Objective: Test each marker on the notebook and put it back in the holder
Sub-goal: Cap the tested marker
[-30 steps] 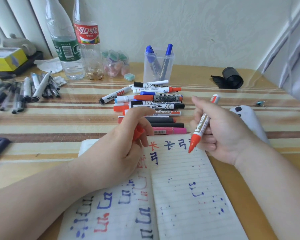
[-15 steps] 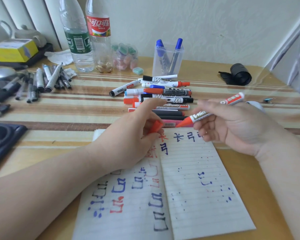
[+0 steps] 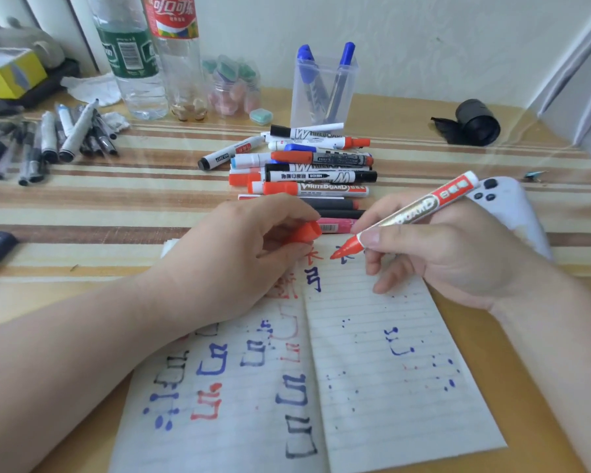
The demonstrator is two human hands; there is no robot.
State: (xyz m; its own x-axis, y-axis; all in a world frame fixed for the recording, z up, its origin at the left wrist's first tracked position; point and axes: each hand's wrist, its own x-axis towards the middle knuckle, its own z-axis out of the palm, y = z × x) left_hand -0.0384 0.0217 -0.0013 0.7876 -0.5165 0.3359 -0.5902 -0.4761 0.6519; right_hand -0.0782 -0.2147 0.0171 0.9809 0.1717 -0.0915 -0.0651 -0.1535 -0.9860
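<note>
So a second ago the right hand (image 3: 458, 254) was holding the red marker (image 3: 420, 208) almost upright, half a second ago it was swinging nearly flat, and now it's settling into a proper writing grip, thumb and fingers pinching the barrel just behind the nib. I'm reading that as the test scribble about to happen, not the recapping, though the nib is also sitting pretty close to the cap. The marker's long axis is running diagonally: nib pointing down and to the left at the top edge of the notebook (image 3: 389, 404), right by the marks already there, tail sticking up and to the right, away from the person. I can't tell if the nib is actually touching paper. The left hand (image 3: 232, 261) is curling around the red cap (image 3: 304, 232) and resting on the left page, just beside the right hand but not touching it. Holder (image 3: 321, 97) is sitting at the back with two blue markers (image 3: 342, 70) in it, and the pile of markers (image 3: 314, 172) in front of it is looking untested, so lots left to go.
</note>
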